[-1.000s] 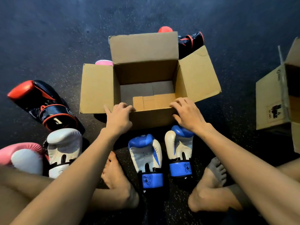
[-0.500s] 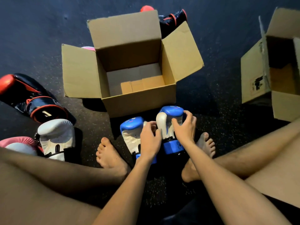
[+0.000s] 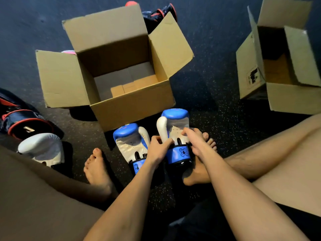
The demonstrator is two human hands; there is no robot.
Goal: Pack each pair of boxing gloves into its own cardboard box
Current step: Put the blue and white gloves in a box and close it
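Note:
An open cardboard box (image 3: 132, 105) stands on the dark floor ahead of me, its flaps spread and its inside empty. Two blue-and-white boxing gloves lie just in front of it. The right blue glove (image 3: 175, 124) is lifted slightly; my left hand (image 3: 159, 150) grips its left side near the wrist and my right hand (image 3: 193, 141) grips its right side. Beside it on the floor lies the left blue glove (image 3: 131, 141), which neither hand holds.
A second open cardboard box (image 3: 250, 66) stands at the right. A black-and-red glove (image 3: 22, 122) and a white glove (image 3: 43, 148) lie at the left. Another black-and-red glove (image 3: 156, 16) and a pink one (image 3: 68, 52) peek from behind the near box. My bare legs and feet frame the gloves.
Both hands left the box's front edge and came down onto the blue gloves. They now hold the right blue glove together, and it has risen a little.

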